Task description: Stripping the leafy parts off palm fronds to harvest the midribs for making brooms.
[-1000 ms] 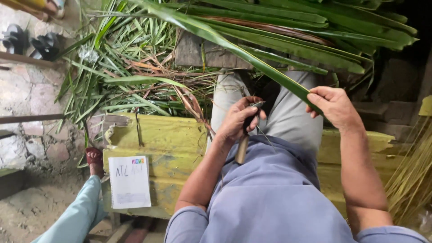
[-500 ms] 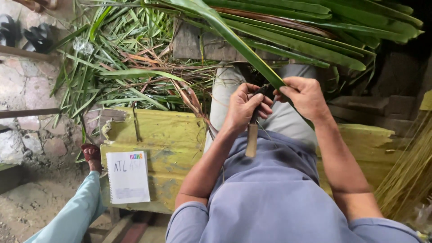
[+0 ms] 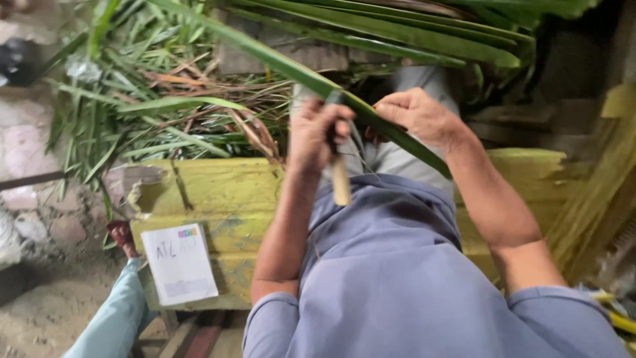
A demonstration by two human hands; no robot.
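Observation:
My left hand [image 3: 318,132] is closed around a knife with a pale wooden handle [image 3: 340,180] that points down toward my lap. The blade is hidden behind my fingers where it meets a long green palm leaf [image 3: 278,63]. My right hand [image 3: 417,116] grips the same leaf just to the right of the knife. The leaf runs from the upper left down across my knees to the right. I sit on a yellow-green bench [image 3: 225,199], in a blue shirt and grey trousers.
A heap of cut green and dry leaves [image 3: 152,113] lies on the ground to the left. More long fronds [image 3: 397,33] cross above. A white paper card [image 3: 179,264] is stuck on the bench front. Another person's leg in pale trousers [image 3: 109,311] is at lower left.
Both hands have come together on the leaf. My right hand slid left along it toward the knife, and the view has shifted closer over my lap.

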